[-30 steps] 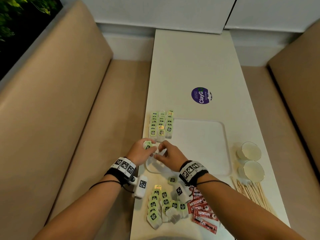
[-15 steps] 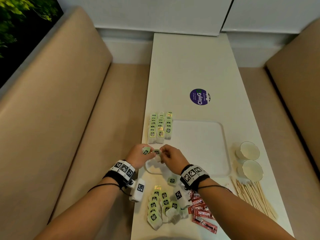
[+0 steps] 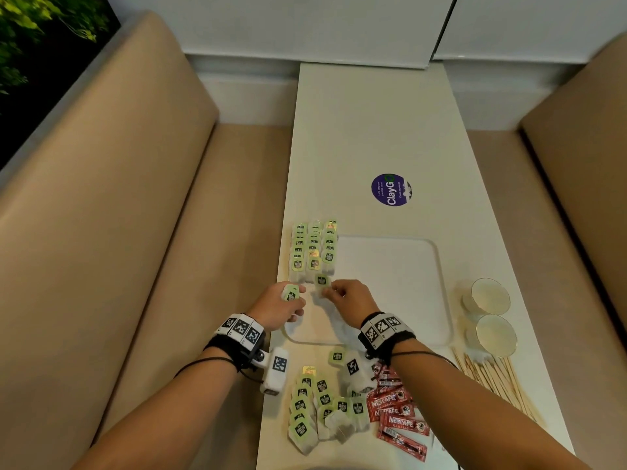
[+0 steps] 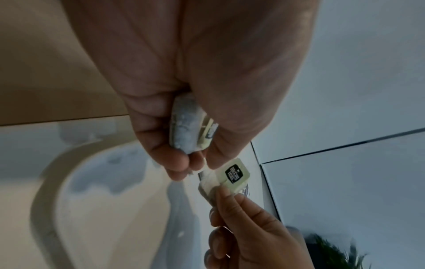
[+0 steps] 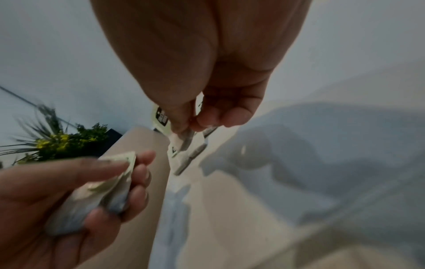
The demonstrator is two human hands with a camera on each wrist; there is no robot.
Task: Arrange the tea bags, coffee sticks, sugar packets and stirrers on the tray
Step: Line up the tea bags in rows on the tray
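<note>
A white tray [image 3: 407,283] lies on the narrow table, with rows of green-tagged tea bags [image 3: 314,251] lined along its left side. My left hand [image 3: 283,305] grips a small bunch of tea bags [image 4: 190,131] over the tray's near left corner. My right hand [image 3: 346,296] pinches a single tea bag [image 3: 321,282] by thumb and finger just below the rows; its green tag [image 4: 234,172] shows in the left wrist view. More loose tea bags [image 3: 315,408] and red coffee sticks [image 3: 397,415] lie near the table's front edge. Wooden stirrers [image 3: 495,381] lie at the right.
Two paper cups [image 3: 488,313] lie on their sides right of the tray. A purple round sticker [image 3: 391,189] sits on the table beyond the tray. Beige bench seats flank the table on both sides. A green plant [image 5: 57,143] is at the far left.
My right hand has drawn one tea bag away from the bunch in my left hand and carried it up toward the rows. The left hand stayed near the tray's corner.
</note>
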